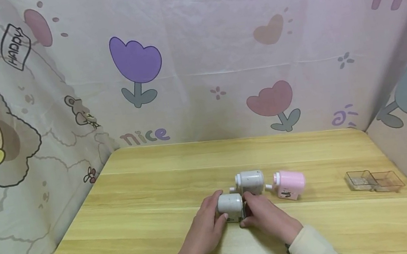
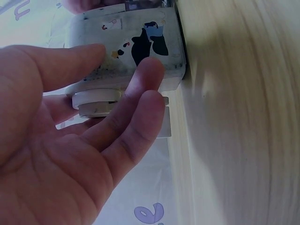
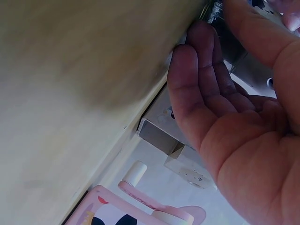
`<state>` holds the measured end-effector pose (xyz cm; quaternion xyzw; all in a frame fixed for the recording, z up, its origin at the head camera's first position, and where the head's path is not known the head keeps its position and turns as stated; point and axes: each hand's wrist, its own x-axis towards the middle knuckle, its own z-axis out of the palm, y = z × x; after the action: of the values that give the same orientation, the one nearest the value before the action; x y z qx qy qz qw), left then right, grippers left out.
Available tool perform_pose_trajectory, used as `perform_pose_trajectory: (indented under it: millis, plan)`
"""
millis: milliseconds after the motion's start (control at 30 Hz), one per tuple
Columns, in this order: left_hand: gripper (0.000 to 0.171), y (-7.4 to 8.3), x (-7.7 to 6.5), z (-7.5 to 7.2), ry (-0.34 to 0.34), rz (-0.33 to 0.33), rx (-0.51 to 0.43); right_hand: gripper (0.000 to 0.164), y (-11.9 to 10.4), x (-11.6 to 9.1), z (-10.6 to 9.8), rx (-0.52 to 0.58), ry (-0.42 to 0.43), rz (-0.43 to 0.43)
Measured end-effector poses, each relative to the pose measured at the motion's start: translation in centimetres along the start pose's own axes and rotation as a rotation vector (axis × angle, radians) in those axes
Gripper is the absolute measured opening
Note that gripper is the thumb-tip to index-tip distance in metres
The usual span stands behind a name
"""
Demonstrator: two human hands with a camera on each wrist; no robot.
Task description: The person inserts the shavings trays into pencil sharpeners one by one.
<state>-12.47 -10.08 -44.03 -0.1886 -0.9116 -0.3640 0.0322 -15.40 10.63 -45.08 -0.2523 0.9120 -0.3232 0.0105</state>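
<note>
A greyish-white crank pencil sharpener (image 1: 230,202) with a black-and-blue cartoon print stands on the table before me. My left hand (image 1: 204,232) grips it from the left, thumb on the printed face (image 2: 96,40) and fingers around the end with the round white collar (image 2: 93,98). At its opposite end, my right hand (image 1: 270,217) pinches a see-through shavings drawer (image 2: 152,4) at the sharpener's lower part. How deep the drawer sits is hidden by the fingers. Just behind stands a second greyish-white sharpener (image 1: 251,178), and to its right a pink one (image 1: 291,181).
Two small see-through drawers, one smoky (image 1: 360,181) and one pinkish (image 1: 388,181), lie side by side near the right edge of the wooden table (image 1: 123,225). A printed cloth (image 1: 191,37) hangs behind the table and along its sides.
</note>
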Motion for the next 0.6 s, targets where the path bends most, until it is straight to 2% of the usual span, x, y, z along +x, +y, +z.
perform_pose_trajectory:
  millis: [600]
  plan:
    - [0.056,0.02,-0.01,-0.07,-0.006,0.001,0.009,0.057,-0.13,0.39,0.05,0.008,-0.008,-0.001]
